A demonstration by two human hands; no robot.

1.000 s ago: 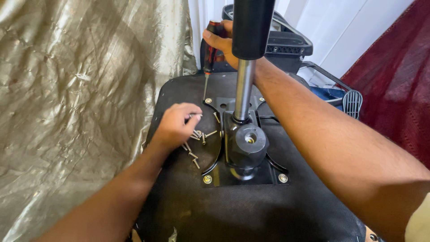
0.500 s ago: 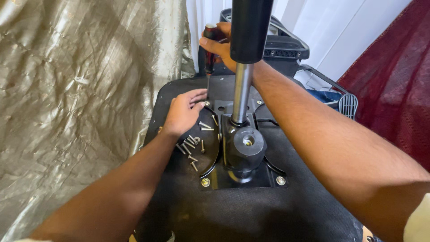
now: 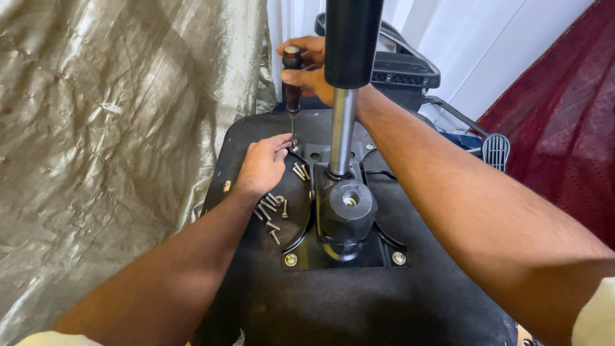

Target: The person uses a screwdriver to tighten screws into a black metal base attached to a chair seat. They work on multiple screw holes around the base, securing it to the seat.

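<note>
L hand moved up to screwdriver tip; gas post blocks R hand.

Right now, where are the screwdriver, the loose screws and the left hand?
screwdriver (image 3: 292,90), head view, on its dark red handle below the right hand's grip.
loose screws (image 3: 271,214), head view, on the middle of the scattered pile.
left hand (image 3: 262,166), head view, on the back of the hand.

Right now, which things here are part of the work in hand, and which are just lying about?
In use: screwdriver in the right hand; left hand at its tip; metal plate; loose screws; black seat underside.
Lying about: gold cloth; red fabric; black plastic unit.
</note>
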